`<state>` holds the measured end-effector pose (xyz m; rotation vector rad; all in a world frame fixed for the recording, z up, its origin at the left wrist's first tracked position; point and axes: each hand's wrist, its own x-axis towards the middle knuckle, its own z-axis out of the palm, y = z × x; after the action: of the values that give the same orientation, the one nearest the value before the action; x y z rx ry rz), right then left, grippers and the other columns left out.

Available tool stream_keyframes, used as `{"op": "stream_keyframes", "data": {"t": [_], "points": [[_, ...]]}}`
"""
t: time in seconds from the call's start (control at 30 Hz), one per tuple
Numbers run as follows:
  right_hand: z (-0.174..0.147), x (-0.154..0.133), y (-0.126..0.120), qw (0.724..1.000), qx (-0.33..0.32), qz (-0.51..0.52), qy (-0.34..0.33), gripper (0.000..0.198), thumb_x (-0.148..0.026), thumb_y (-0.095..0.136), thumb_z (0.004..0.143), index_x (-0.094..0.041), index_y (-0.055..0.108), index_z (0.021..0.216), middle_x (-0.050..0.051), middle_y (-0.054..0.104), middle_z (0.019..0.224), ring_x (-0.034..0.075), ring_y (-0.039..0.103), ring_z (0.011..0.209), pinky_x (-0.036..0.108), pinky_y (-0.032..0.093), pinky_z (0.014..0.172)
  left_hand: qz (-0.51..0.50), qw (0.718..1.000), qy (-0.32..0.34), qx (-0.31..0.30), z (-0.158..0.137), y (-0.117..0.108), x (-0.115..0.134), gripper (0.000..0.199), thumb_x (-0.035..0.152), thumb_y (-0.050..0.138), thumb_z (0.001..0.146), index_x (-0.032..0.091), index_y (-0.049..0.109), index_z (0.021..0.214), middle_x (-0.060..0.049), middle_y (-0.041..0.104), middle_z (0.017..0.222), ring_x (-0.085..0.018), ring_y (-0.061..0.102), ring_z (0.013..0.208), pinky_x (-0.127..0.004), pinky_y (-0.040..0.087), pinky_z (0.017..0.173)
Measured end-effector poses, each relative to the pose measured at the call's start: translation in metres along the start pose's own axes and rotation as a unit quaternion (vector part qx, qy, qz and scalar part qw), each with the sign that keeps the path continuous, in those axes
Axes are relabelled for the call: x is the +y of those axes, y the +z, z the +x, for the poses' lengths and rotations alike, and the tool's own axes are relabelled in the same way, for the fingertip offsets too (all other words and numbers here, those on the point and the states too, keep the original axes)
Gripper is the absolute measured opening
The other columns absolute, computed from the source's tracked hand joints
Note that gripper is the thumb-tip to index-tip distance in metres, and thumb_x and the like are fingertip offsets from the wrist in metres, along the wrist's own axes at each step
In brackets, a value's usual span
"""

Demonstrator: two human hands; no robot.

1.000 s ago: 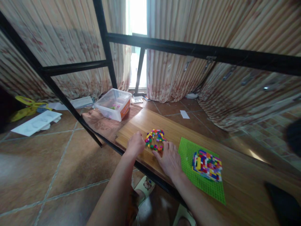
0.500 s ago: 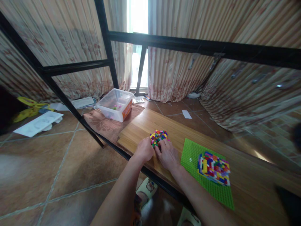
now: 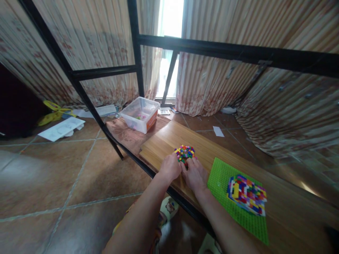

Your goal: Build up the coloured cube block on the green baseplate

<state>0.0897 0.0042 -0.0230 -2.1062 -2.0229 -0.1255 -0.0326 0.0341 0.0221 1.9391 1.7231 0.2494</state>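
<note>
A cluster of small multicoloured toy bricks [image 3: 185,152] sits on the wooden board, roughly round; I cannot tell whether the bricks are all joined. At its near left edge is my left hand [image 3: 171,167], closed, with its fingertips hidden against the bricks. My right hand [image 3: 195,175] touches the near right edge with bent, closed fingers, its thumb close to the left hand. To the right lies a green baseplate [image 3: 218,180], bearing a layered block of multicoloured bricks [image 3: 247,194]. Neither hand touches that plate.
The wooden board [image 3: 169,135] rests behind a black metal rail [image 3: 182,203]. A clear plastic box [image 3: 140,114] with a few pieces inside stands on a brown cloth [image 3: 124,135] at the back left. Papers lie on the tiled floor [image 3: 66,176] near the curtains.
The whole view has shifted, so the scene sits slightly further right. Both hands stay at the brick cluster, with only slight finger movement.
</note>
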Motion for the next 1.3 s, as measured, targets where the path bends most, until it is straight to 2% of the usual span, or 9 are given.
{"op": "stream_keyframes", "data": {"t": [0.27,0.4,0.5,0.57,0.8,1.03,1.17,1.3], "points": [[-0.001,-0.004,-0.003,1.0,-0.015,0.021,0.015,0.034,-0.04,0.041,0.101,-0.02,0.066,0.091,0.009,0.068,0.1,0.021,0.062,0.092,0.03,0.041,0.068,-0.03,0.998,-0.029,0.056,-0.006,-0.002,-0.007,0.031,0.026,0.053,0.09,0.013,0.066,0.114,-0.017,0.075,0.105,-0.027,0.07,0.105,-0.034,0.05,0.09],[0.002,-0.003,-0.001,0.999,-0.005,0.035,0.029,0.033,-0.036,0.04,0.101,-0.019,0.067,0.091,0.01,0.069,0.1,0.021,0.063,0.092,0.029,0.041,0.071,-0.143,0.986,-0.03,0.078,-0.012,-0.003,-0.006,0.027,0.026,0.059,0.088,0.015,0.071,0.108,-0.011,0.076,0.091,-0.022,0.071,0.089,-0.031,0.052,0.083],[0.003,-0.002,-0.001,0.998,-0.002,0.044,0.038,0.033,-0.036,0.04,0.101,-0.018,0.067,0.092,0.01,0.07,0.099,0.021,0.064,0.09,0.029,0.042,0.07,-0.262,0.961,-0.042,0.073,-0.016,0.004,-0.006,0.021,0.026,0.065,0.084,0.015,0.074,0.099,-0.007,0.076,0.084,-0.018,0.07,0.079,-0.027,0.053,0.076],[0.003,-0.002,-0.002,0.998,-0.002,0.049,0.038,0.032,-0.035,0.042,0.1,-0.018,0.067,0.092,0.01,0.07,0.098,0.021,0.064,0.09,0.029,0.042,0.069,-0.299,0.951,-0.046,0.071,-0.017,0.011,-0.005,0.019,0.026,0.066,0.083,0.014,0.075,0.095,-0.007,0.075,0.082,-0.016,0.07,0.075,-0.026,0.053,0.073],[0.005,-0.003,-0.007,0.997,-0.035,0.057,0.045,0.024,-0.032,0.042,0.101,-0.021,0.063,0.098,0.008,0.069,0.1,0.021,0.064,0.095,0.029,0.043,0.069,-0.285,0.958,-0.029,0.035,-0.02,0.027,0.003,0.014,0.025,0.064,0.083,0.017,0.076,0.083,-0.007,0.077,0.083,-0.019,0.071,0.08,-0.028,0.054,0.076],[0.005,-0.005,-0.006,0.998,-0.029,0.047,0.02,0.025,-0.024,0.039,0.1,-0.021,0.063,0.105,0.01,0.068,0.108,0.023,0.062,0.102,0.03,0.045,0.071,-0.298,0.95,-0.072,0.067,-0.015,0.042,-0.004,0.026,0.017,0.063,0.081,0.016,0.071,0.106,-0.007,0.076,0.088,-0.019,0.071,0.086,-0.031,0.056,0.082],[0.006,-0.004,-0.005,0.998,-0.025,0.044,0.022,0.032,-0.035,0.037,0.103,-0.02,0.066,0.101,0.01,0.069,0.104,0.023,0.063,0.099,0.03,0.045,0.074,-0.309,0.946,-0.072,0.066,-0.012,0.048,-0.007,0.024,0.017,0.059,0.085,0.016,0.069,0.107,-0.007,0.075,0.092,-0.017,0.07,0.088,-0.031,0.056,0.084],[0.007,-0.005,-0.005,0.998,-0.039,0.034,0.026,0.037,-0.034,0.035,0.104,-0.019,0.068,0.094,0.01,0.071,0.099,0.022,0.066,0.093,0.029,0.044,0.073,-0.326,0.942,-0.061,0.059,-0.014,0.05,-0.009,0.025,0.015,0.059,0.083,0.017,0.069,0.106,-0.006,0.075,0.095,-0.016,0.07,0.089,-0.03,0.055,0.086]]}}
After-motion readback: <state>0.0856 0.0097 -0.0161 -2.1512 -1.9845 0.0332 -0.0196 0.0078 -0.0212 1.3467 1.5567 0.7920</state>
